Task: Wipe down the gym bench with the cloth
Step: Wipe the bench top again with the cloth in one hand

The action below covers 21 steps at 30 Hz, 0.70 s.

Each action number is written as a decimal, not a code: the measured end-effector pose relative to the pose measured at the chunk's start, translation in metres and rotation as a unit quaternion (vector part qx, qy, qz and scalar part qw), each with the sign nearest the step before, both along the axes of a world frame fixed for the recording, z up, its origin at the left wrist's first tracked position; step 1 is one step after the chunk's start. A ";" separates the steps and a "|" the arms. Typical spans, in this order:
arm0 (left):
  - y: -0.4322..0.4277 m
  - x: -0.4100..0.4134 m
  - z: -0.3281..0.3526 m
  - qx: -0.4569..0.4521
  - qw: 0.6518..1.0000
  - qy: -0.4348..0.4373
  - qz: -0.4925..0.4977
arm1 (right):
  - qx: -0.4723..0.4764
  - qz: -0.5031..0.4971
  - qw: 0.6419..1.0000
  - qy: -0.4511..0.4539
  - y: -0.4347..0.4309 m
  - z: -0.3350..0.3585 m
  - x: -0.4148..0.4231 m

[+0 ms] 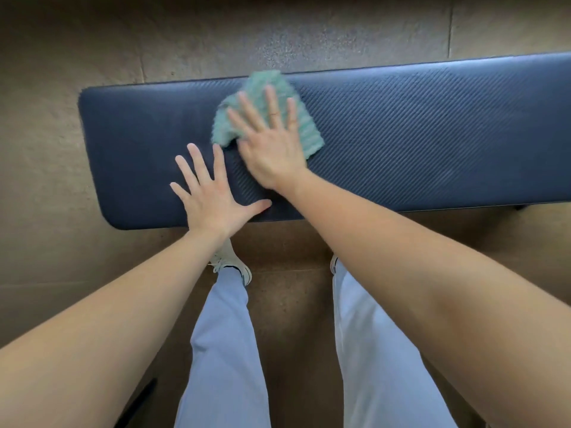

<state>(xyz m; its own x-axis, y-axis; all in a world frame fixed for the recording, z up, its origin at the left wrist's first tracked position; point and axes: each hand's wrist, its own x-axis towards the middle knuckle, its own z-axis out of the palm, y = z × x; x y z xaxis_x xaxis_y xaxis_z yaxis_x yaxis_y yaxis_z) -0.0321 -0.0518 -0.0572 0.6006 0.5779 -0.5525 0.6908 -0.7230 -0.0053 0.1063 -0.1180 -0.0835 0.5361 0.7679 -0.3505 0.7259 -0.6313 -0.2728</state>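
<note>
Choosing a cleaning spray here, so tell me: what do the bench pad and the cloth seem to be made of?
Bench pad: likely vinyl or faux leather, dark navy, embossed with fine diagonal ribs, with a faint sheen along the far edge. Cloth: probably microfiber or terry, teal, with a fuzzy, nubby pile; blur leaves the weave unclear.

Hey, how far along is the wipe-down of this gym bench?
Underway. No wiped area shows on the bench pad, so finished parts can't be judged. In hand: the right hand presses the green cloth flat near mid-pad, the left hand braced flat beside it. Left: likely the long right stretch.
</note>
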 end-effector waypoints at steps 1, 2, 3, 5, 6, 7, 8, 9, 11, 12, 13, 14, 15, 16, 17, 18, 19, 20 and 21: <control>0.001 -0.003 0.000 -0.001 1.000 -0.003 -0.008 | -0.001 0.057 0.998 0.007 0.008 0.001 -0.015; 0.003 -0.009 -0.001 -0.004 1.000 -0.009 -0.017 | -0.006 0.096 0.995 0.011 0.012 0.000 -0.026; 0.004 -0.014 -0.001 -0.003 0.999 -0.013 -0.030 | -0.006 0.122 0.992 0.011 0.009 -0.002 -0.028; 0.008 -0.026 -0.002 0.003 0.998 -0.024 -0.057 | -0.001 0.139 0.990 -0.004 -0.006 -0.005 -0.020; 0.010 -0.031 -0.003 0.003 0.997 -0.029 -0.069 | -0.004 0.121 0.993 -0.014 -0.017 -0.006 -0.013; 0.012 -0.035 -0.003 -0.001 0.996 -0.035 -0.079 | -0.013 0.079 0.997 -0.022 -0.032 -0.006 -0.006; 0.014 -0.037 -0.003 -0.006 0.995 -0.042 -0.085 | -0.025 0.024 0.999 -0.029 -0.048 -0.007 -0.001; 0.016 -0.039 -0.002 -0.011 0.995 -0.046 -0.089 | -0.036 -0.031 0.998 -0.040 -0.064 -0.005 0.003; 0.019 -0.042 -0.001 -0.017 0.994 -0.052 -0.097 | -0.060 -0.110 0.991 -0.051 -0.099 -0.001 0.010; 0.020 -0.043 0.000 -0.020 0.993 -0.054 -0.101 | -0.073 -0.142 0.986 -0.051 -0.117 0.001 0.012; 0.021 -0.045 -0.001 -0.023 0.993 -0.056 -0.105 | -0.085 -0.176 0.979 -0.051 -0.134 0.003 0.014; 0.023 -0.047 -0.001 -0.026 0.992 -0.058 -0.109 | -0.097 -0.214 0.971 -0.055 -0.150 0.004 0.016; 0.024 -0.049 -0.001 -0.029 0.991 -0.059 -0.113 | -0.109 -0.252 0.960 -0.060 -0.163 0.006 0.015; 0.026 -0.051 0.000 -0.034 0.990 -0.063 -0.118 | -0.120 -0.288 0.948 -0.065 -0.175 0.006 0.012; 0.027 -0.054 0.001 -0.038 0.989 -0.068 -0.123 | -0.130 -0.319 0.936 -0.069 -0.183 0.006 0.008; 0.030 -0.057 0.002 -0.040 0.988 -0.075 -0.130 | -0.138 -0.343 0.926 -0.072 -0.186 0.006 0.001; 0.032 -0.059 0.003 -0.041 0.987 -0.081 -0.136 | -0.142 -0.359 0.919 -0.074 -0.184 0.007 -0.006; 0.034 -0.061 0.003 -0.043 0.985 -0.088 -0.140 | -0.138 -0.368 0.917 -0.071 -0.176 0.007 -0.012; 0.036 -0.062 0.003 -0.048 0.984 -0.095 -0.143 | -0.126 -0.366 0.920 -0.065 -0.164 0.007 -0.020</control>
